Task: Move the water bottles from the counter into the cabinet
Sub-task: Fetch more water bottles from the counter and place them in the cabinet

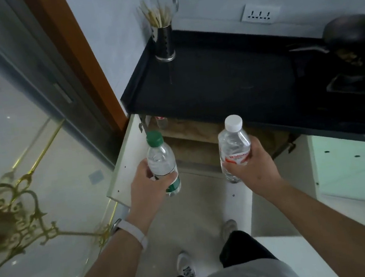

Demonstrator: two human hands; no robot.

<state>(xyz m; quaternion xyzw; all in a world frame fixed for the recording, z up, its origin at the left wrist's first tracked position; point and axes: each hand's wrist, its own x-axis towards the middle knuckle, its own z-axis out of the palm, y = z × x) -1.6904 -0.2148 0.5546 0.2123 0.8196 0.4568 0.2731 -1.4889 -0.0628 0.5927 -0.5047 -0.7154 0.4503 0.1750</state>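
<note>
The left hand (146, 188) curls its fingers round the green-capped bottle (160, 156); the right hand (253, 169) wraps its fingers round the white-capped bottle (234, 141). Both bottles are upright, caps above the fingers, the open cabinet (191, 146) just beyond and the table (216, 82) above it.

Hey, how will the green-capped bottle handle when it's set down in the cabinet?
The green-capped bottle looks mostly full, so it is probably heavy for its size. Its thin clear plastic likely gives a little under the grip of the left hand. Tall and narrow, it may tip if set down crooked, then roll.
</note>
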